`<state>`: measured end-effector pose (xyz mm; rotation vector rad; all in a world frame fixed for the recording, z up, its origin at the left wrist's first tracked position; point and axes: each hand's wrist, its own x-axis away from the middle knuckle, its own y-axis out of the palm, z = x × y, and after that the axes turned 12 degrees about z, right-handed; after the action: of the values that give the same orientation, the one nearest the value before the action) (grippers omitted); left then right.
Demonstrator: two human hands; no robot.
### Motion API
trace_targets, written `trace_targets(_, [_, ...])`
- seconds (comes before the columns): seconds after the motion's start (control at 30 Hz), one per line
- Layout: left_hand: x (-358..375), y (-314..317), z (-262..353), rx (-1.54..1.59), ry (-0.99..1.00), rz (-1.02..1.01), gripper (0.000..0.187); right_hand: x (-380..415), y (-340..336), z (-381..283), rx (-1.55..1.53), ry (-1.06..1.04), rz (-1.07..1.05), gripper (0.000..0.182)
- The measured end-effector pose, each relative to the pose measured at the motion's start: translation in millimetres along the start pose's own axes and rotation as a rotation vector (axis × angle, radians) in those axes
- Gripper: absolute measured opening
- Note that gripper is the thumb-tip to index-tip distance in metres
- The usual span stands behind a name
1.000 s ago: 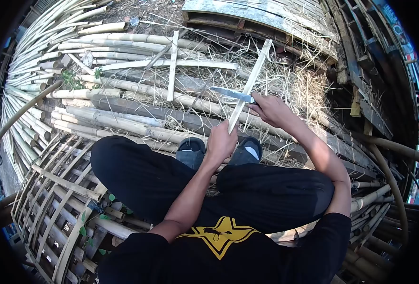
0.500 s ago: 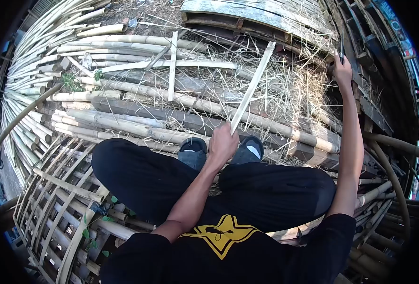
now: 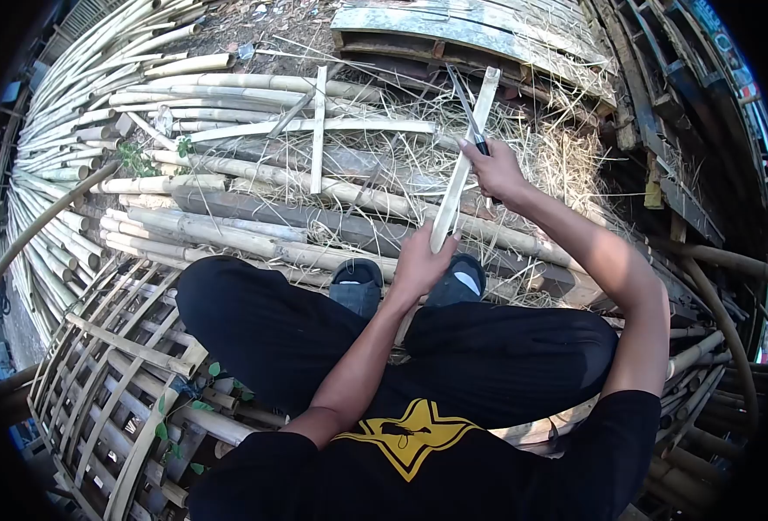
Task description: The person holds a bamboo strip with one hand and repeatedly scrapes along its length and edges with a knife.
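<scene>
My left hand [image 3: 422,262] is closed round the near end of a long pale bamboo strip [image 3: 454,188], which points up and away from me. My right hand [image 3: 494,171] grips the dark handle of a knife [image 3: 465,102]. Its blade extends toward the upper left and overlaps the far half of the strip in this view. The right fingers are close over the strip's middle. Beneath both hands, bamboo poles [image 3: 375,198] and a litter of thin shavings [image 3: 523,174] cover the ground.
A second strip [image 3: 318,130] lies across the poles to the left. A wooden pallet [image 3: 479,43] stands ahead. Many cut poles [image 3: 54,174] are piled at far left, above a woven bamboo lattice [image 3: 97,382]. Stacked pallets [image 3: 653,104] rise on the right.
My right hand with the knife has swung in from the far right to the bamboo strip. The left hand stays on the strip's near end, and the strip has turned slightly more upright.
</scene>
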<state>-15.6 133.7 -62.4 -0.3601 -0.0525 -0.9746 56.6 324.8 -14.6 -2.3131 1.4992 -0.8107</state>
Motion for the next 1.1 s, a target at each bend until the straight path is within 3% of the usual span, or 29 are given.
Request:
trace_targets(0.03, [0,-6,11,0.03,-0.051,-0.03,0.038,-4,2,-4,-0.019,-0.056,-0.017,0.043])
trace_targets(0.07, [2,-11,25,0.106,-0.207,-0.064,0.041,-9,-1,-9,-0.069,0.026,-0.082,0.045])
trace_targets(0.17, [-5,-16,20,0.29,-0.309,-0.105,0.043,-25,-3,-20,-0.043,-0.007,-0.034,0.044])
trace_targets(0.3, [-9,-21,14,0.304,-0.334,-0.161,0.039,-43,-15,-24,-0.339,0.059,-0.122,0.039])
trace_targets(0.5, [-8,-13,1,0.243,-0.23,-0.13,0.031,-39,-34,-9,-0.381,0.098,-0.043,0.04])
trace_targets(0.57, [-9,-13,0,0.124,-0.195,-0.095,0.03,-24,-38,-1,-0.202,0.036,-0.038,0.042])
trace_targets(0.67, [-9,-9,-4,0.118,-0.155,-0.031,0.028,-24,-28,50,0.246,-0.286,-0.04,0.052])
trace_targets(0.77, [-9,-9,-1,0.159,-0.204,-0.024,0.027,17,-17,32,0.631,-0.406,-0.287,0.036])
trace_targets(0.9, [-12,-6,-18,0.206,-0.259,-0.014,0.021,41,10,40,0.652,-0.461,-0.393,0.032])
trace_targets(1.1, [-13,-3,-26,0.089,-0.161,0.023,0.019,37,19,47,0.89,-0.583,-0.306,0.027])
